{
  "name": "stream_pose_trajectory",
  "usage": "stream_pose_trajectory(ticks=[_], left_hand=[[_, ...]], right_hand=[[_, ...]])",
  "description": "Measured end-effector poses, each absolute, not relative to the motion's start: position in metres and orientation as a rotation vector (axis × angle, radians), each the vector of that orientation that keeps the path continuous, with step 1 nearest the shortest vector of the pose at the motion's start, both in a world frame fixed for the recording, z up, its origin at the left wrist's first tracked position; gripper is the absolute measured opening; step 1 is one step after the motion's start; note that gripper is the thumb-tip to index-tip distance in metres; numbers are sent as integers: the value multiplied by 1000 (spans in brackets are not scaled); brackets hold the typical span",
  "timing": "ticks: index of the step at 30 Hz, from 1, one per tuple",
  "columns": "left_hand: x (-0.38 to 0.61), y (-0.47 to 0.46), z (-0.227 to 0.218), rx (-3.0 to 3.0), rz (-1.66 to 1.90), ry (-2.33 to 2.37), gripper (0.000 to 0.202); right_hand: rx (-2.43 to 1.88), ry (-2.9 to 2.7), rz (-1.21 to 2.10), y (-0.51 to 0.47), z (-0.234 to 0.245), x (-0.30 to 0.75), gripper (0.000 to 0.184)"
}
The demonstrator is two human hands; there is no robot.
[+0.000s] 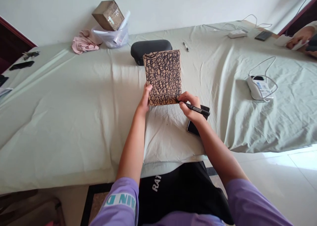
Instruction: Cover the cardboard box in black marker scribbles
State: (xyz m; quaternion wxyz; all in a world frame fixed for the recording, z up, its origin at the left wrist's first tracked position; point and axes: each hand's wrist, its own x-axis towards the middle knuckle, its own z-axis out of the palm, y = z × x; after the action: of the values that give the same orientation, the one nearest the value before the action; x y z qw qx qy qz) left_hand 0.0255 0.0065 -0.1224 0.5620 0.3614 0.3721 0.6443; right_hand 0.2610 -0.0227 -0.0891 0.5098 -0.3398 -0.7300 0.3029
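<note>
A brown cardboard piece (163, 77), covered in black looping scribbles, is held tilted up above the cloth-covered table. My left hand (145, 97) grips its lower left edge, the thumb lying on the front face and the other fingers hidden behind. In my right hand (190, 103) is a black marker (196, 109), its tip at the cardboard's lower right corner. Beneath my right hand and wrist lies a dark phone (193, 128), partly covered. Just behind the cardboard sits a black hard case (151, 47).
A marker cap or short pen (185, 46) lies at the back. Behind left stand a clear plastic bin (111, 37) with a cardboard box (108, 15) on it and a pink cloth (85, 42). Rightward are a white device with cable (260, 87) and another person's hand (300, 36).
</note>
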Motion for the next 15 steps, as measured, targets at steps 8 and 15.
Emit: stream_pose_trajectory(ticks=[8,15], left_hand=[[26,8,-124,862,1521,903,72],[26,7,-122,850,1550,896,70]], right_hand=[[-764,-1849,690,-22,-91,258,7],[-746,-1853,673,-21,-92,261,5]])
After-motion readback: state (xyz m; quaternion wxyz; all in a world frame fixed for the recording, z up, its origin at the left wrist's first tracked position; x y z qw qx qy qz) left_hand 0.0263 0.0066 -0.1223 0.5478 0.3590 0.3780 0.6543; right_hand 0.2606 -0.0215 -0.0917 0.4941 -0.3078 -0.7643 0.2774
